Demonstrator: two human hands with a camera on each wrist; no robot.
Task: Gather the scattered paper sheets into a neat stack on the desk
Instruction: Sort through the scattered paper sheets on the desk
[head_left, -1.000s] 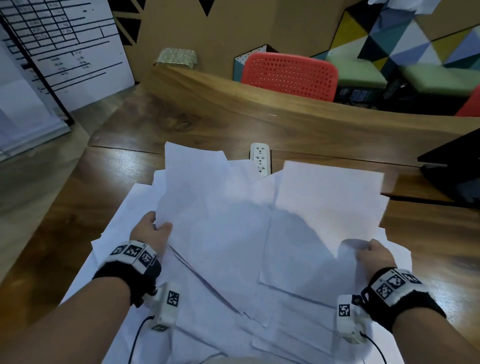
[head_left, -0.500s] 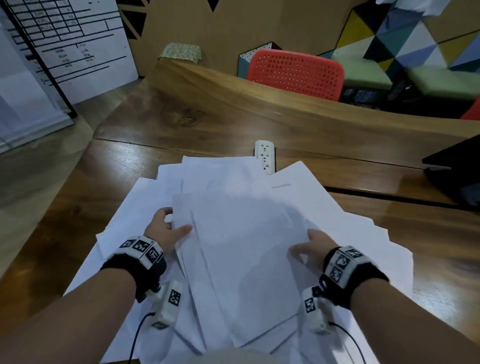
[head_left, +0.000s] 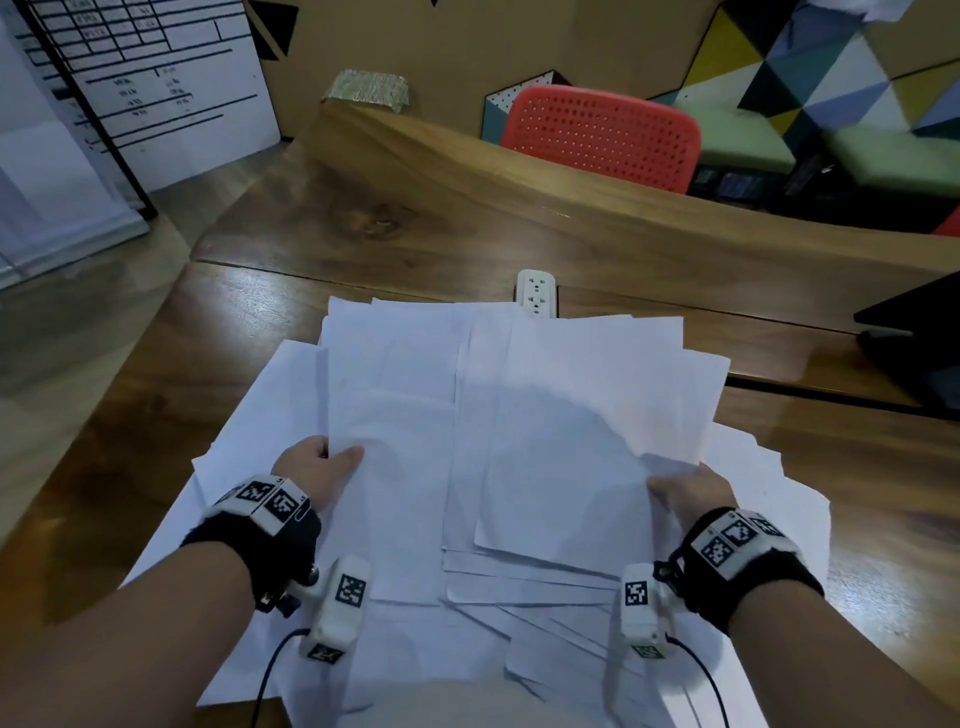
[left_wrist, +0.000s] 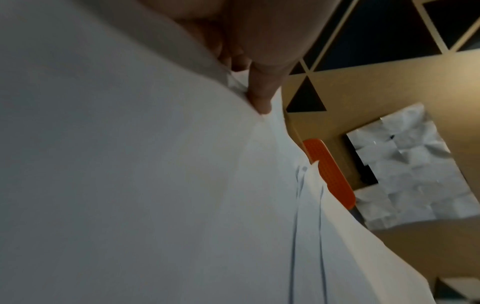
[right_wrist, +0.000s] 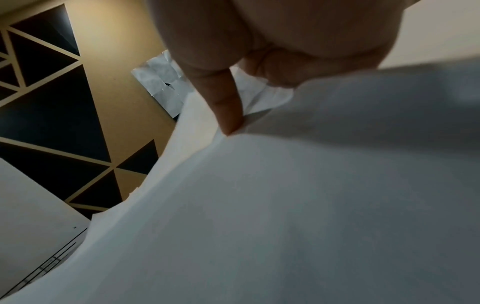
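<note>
The left hand (head_left: 317, 470) pinches the left edge of a lifted batch of paper sheets (head_left: 519, 415), thumb on top. The batch sags between the hands above more sheets fanned loosely across the tabletop (head_left: 156, 374), its far edges near a power strip (head_left: 536, 293). The right hand (head_left: 685, 491) pinches the batch's right edge, crumpling it slightly. The sheets look light, limp and slippery against one another; they would likely handle best gripped at opposite side edges and tapped square on the tabletop. No containers are visible here.
</note>
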